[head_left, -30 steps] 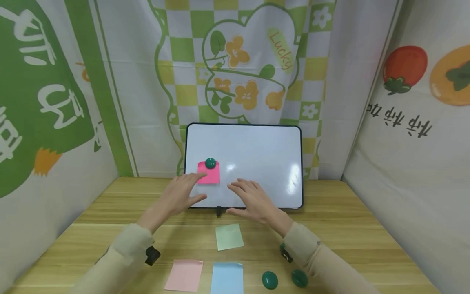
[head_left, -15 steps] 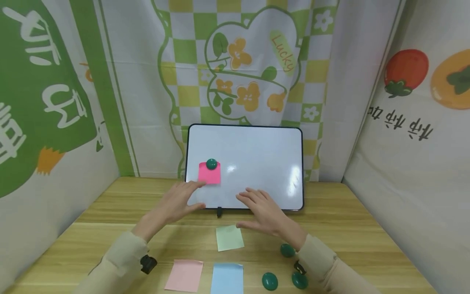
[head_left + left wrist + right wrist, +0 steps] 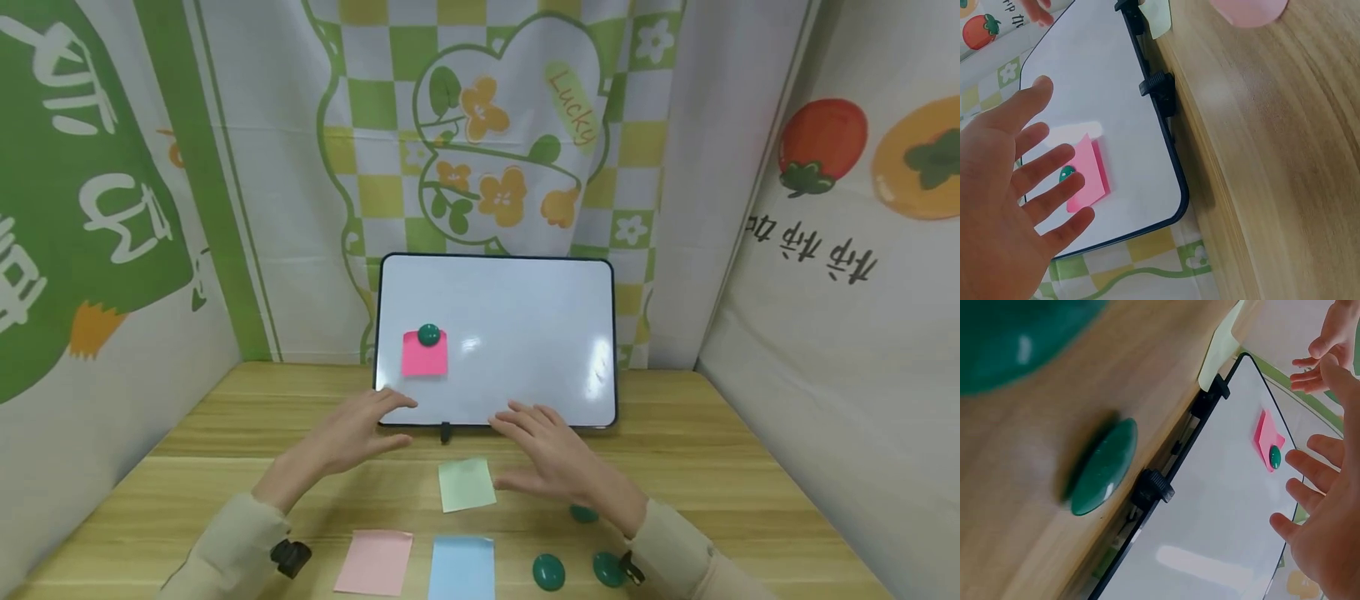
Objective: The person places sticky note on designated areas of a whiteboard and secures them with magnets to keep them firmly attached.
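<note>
Pinning the bright-pink square paper note [image 3: 425,360] seems done; left hand [image 3: 351,433] and right hand [image 3: 557,457] hover, fingers released; another would need pinching.

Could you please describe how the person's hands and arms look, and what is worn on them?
The left hand and right hand are bare. The left sleeve and right sleeve are pale beige. A small black object shows beside the left one, a dark piece beside the right; what they are is unclear.
</note>
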### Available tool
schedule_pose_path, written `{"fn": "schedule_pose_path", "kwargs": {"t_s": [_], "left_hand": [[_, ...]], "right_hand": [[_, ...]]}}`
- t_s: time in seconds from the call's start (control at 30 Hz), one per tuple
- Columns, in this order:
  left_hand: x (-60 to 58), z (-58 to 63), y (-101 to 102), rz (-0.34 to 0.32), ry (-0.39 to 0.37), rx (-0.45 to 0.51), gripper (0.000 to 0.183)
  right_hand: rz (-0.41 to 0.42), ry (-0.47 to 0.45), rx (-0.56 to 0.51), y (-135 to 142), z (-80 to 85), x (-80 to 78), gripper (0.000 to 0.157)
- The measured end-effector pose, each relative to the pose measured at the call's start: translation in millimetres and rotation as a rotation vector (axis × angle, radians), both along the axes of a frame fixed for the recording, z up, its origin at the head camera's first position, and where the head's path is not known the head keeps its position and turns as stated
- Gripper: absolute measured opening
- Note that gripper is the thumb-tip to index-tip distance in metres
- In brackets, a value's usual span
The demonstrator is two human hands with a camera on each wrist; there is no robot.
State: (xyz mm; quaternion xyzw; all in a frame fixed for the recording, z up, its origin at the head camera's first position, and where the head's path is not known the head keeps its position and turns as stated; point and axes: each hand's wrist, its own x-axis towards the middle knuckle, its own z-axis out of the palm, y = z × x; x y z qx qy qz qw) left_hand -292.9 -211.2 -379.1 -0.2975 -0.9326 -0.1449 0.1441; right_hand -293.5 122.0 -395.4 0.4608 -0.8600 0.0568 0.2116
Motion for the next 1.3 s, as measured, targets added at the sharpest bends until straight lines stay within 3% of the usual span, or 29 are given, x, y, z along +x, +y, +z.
{"fn": "schedule_pose_path", "kwargs": {"t_s": [0.63,0.97,1.3], "left_hand": [[17.6,-8.6,-6.2,-0.03,-0.089,0.03,0.058],[26.5,-12.6,-7.7,-0.029,-0.29,0.021,0.055],[26.7,-10.4,-8.1,-0.149,-0.401,0.008,0.049]], "right_hand": [[0.008,-0.12,0.0,29.0,-10.2,29.0,0.072],[0.05,-0.15,0.026,38.4,-14.1,40.0,0.071],[0.09,-0.23,0.043,45.9,-16.2,39.6,0.072]]}}
